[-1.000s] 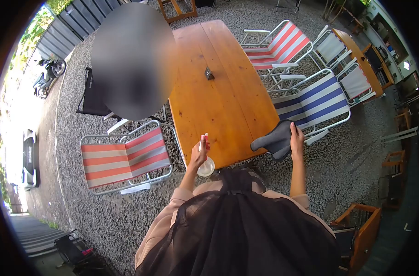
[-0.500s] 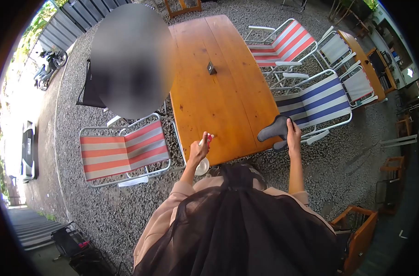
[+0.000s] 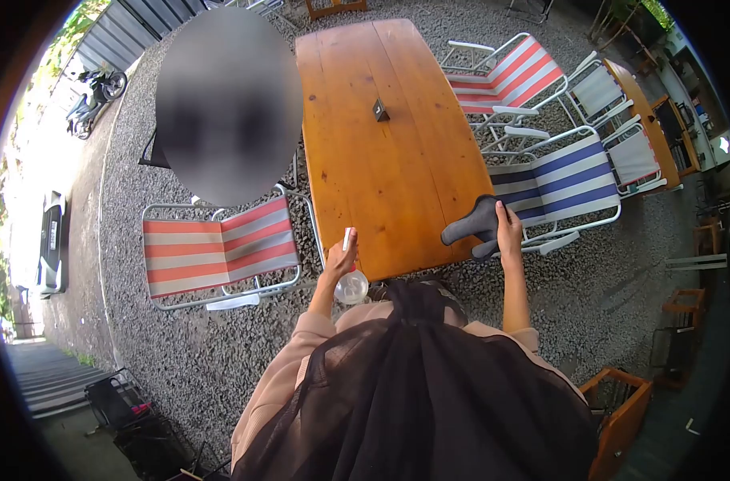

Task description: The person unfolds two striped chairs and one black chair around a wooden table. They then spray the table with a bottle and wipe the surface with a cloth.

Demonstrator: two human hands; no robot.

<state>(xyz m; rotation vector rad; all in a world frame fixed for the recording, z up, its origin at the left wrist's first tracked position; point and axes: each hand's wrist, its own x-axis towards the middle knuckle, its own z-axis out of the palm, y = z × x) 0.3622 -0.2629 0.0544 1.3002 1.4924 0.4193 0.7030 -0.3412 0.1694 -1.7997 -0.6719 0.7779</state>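
My left hand (image 3: 338, 262) grips a clear spray bottle (image 3: 350, 282) with a white and red top, held at the near left corner of the long wooden table (image 3: 381, 160). My right hand (image 3: 509, 232) holds a grey cloth (image 3: 471, 226) that lies on the table's near right edge. A small dark object (image 3: 380, 110) stands on the middle of the tabletop, well beyond both hands.
A red-striped folding chair (image 3: 213, 252) stands left of the table, with a person beside it. A blue-striped chair (image 3: 561, 180) and another red-striped chair (image 3: 501, 80) stand on the right. Gravel covers the ground. A second wooden table (image 3: 637, 96) is far right. Scooters are parked far left.
My right hand has brought the grey cloth from hanging off the edge onto the tabletop. My left hand has shifted the spray bottle slightly at the corner.
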